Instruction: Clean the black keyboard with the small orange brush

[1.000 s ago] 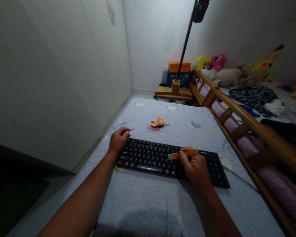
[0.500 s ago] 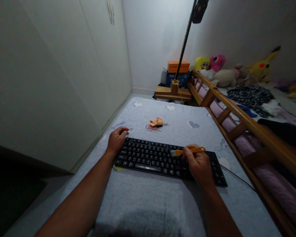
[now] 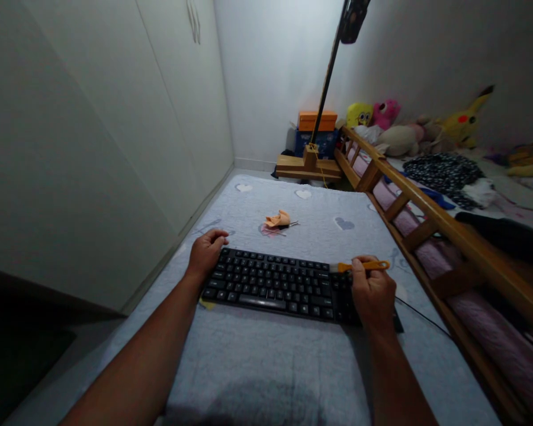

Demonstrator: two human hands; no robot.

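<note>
A black keyboard point(image 3: 269, 284) lies on the light blue quilted cover. My left hand point(image 3: 208, 251) is at its left end, fingers curled together by the far left corner and the side of the hand against the edge. In my right hand point(image 3: 373, 290) is a small brush point(image 3: 344, 267) with an orange handle and pale bristles, pinched between thumb and fingers. Its bristles are over the keys near the keyboard's far right part. My right hand and wrist hide much of the number pad. Beyond the keyboard lies a crumpled orange cloth point(image 3: 279, 219) with thin metal-looking sticks point(image 3: 293, 223) beside it.
A black cable point(image 3: 426, 316) runs from the keyboard's right side towards a wooden bed rail point(image 3: 420, 201). Soft toys point(image 3: 400, 139) and clothes lie behind the rail. Tall pale cupboard doors point(image 3: 160, 136) stand on the left. A wooden-based stand point(image 3: 308, 165) and boxes point(image 3: 317, 121) are at the back.
My right hand has moved right with the brush, from the middle-right keys towards the number pad. My left hand stays at the keyboard's left end. The whole view has shifted slightly.
</note>
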